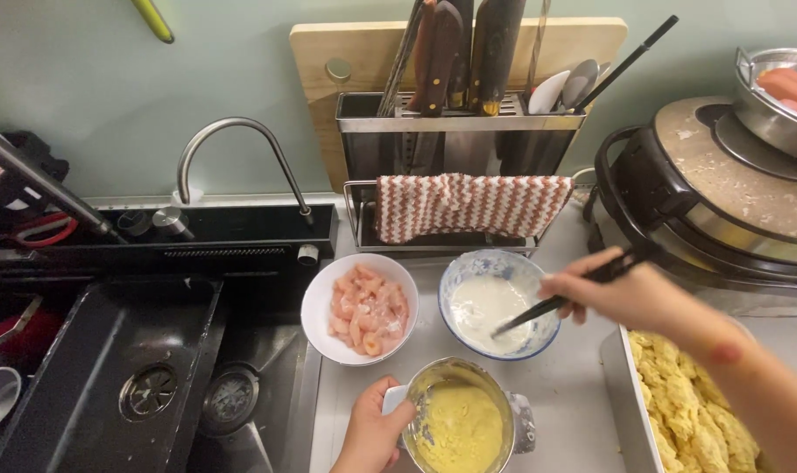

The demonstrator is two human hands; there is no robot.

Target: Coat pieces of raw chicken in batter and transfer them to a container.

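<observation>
Breading midway, by looks: tray (624, 385) at R part-filled w/ coated pieces, raw chicken bowl (360, 308) still full. R hand (622, 293) grips black chopsticks (565, 300), tips in batter bowl (498, 302). L hand (372, 434) clasps metal crumb bowl (461, 420), front-centre counter.

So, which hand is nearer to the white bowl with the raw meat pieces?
Left. The left hand grips the metal cup of yellow crumbs just below the white bowl. The right hand holds black chopsticks over the blue-patterned bowl, farther away.

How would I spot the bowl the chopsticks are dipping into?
Find the striped towel hanging on the knife rack. Just below it, two bowls sit side by side. Yours is the blue-patterned bowl of white batter, not the plain white bowl of pink meat.
</observation>
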